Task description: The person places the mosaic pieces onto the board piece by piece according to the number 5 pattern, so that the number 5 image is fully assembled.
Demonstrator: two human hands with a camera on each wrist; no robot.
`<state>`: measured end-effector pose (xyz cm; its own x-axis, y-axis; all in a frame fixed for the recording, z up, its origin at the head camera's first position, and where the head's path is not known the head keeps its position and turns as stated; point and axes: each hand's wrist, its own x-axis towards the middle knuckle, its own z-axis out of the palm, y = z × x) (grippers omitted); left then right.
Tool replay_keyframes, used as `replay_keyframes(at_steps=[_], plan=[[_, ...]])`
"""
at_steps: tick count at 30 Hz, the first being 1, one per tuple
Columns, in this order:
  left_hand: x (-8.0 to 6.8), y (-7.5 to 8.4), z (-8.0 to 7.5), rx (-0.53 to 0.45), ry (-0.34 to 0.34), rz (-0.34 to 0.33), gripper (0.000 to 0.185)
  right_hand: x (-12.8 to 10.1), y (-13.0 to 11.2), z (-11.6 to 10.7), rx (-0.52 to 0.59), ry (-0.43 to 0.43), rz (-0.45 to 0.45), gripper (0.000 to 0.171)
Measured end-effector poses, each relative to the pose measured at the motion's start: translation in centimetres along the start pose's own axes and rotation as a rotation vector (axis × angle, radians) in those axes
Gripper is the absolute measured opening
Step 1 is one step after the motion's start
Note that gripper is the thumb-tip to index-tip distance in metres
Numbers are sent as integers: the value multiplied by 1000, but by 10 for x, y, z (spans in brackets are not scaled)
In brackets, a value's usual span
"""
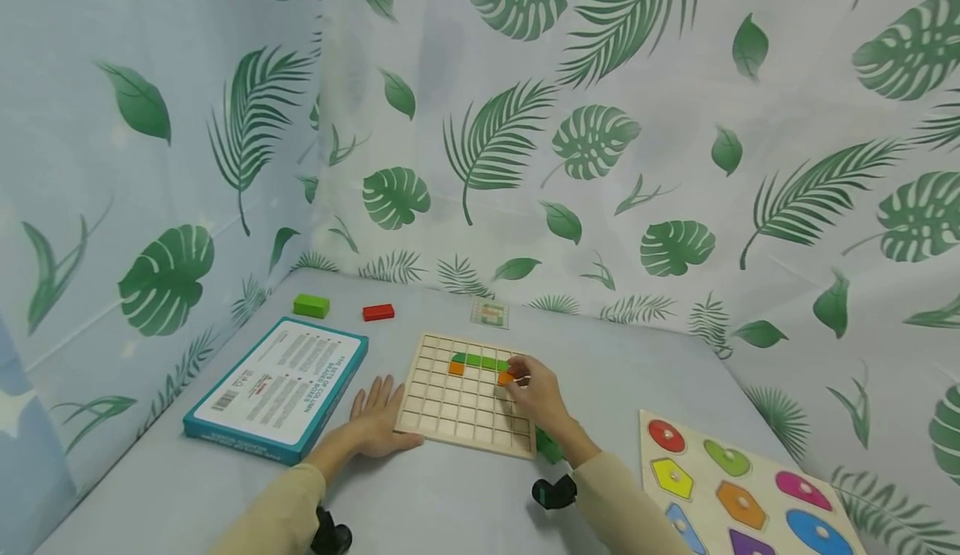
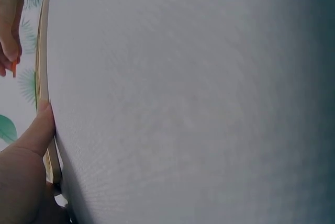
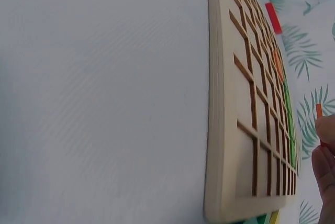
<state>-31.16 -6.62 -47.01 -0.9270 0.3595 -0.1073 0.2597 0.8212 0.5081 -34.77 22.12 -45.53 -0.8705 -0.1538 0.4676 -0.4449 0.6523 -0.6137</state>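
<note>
Sleeved forearms frame the head view: the left hand (image 1: 378, 422) lies flat, fingers straight, against the wooden grid board (image 1: 467, 395), while the right hand (image 1: 536, 392) pinches an orange piece (image 1: 506, 378) over its far-right cells, beside a green piece (image 1: 480, 362). Left wrist view shows a thumb (image 2: 39, 130) bracing the board's edge. Right wrist view shows fingertips (image 3: 327, 153) pinching orange; a skewed piece could jam on the ribs.
</note>
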Motion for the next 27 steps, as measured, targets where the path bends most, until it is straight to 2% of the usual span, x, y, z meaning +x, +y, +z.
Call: replay_keyframes(at_steps=[11,19,27], plan=[[3,-3,4,-6,2,-12,97,14,-8,26,25,-50,-24,31],[0,1,-2,-3,-11,-10,95,22,-12,43,25,-98,-67,31],[-1,2,-4,6,-12,-3,94,23,-15,56,34,-139,-8,32]])
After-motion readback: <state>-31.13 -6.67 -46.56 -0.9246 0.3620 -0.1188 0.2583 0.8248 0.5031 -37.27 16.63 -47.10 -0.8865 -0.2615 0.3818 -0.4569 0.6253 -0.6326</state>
